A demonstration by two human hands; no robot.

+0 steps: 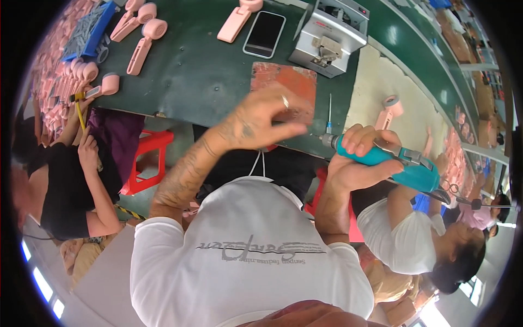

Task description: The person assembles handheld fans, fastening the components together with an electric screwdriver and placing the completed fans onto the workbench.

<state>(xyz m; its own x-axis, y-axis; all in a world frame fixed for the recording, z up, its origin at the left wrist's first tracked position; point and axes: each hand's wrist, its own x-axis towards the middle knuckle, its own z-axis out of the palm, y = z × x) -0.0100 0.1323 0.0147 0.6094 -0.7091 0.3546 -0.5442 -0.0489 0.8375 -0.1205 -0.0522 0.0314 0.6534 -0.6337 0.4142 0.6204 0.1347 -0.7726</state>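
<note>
While the view looks odd, with the wearer's white shirt low in the middle and the bench at the top, these points can be read:

Right hand: the right hand (357, 158) is wrapped tight round the grip of a teal power screwdriver (389, 161), fingers curled over the top, thumb side underneath.
Screwdriver: it lies about level at the near edge of the green bench (190, 71), its metal nose pointing left and a thin bit (329, 114) standing up from that nose.
Left hand: the left hand (261, 117) is raised over the bench edge, blurred, fingers loosely bent and spread; it holds nothing I can make out, and a ring sits on one finger.
Between the hands: a worn red pad (289, 82) lies on the bench just behind the left hand's fingers.
Bench, far side: a phone (264, 34) lies flat with its screen dark, beside a grey metal machine (329, 35) on its right.
Pink parts: pink plastic handles with round heads (143, 41) lie scattered at the bench's left end; one more (389, 109) sits on the pale surface to the right.
Blue tray: a blue tray (90, 30) of grey pieces stands at the top left.
Others: a person in a black top (65, 180) sits at the left, and another in white (403, 234) at the right.
</note>
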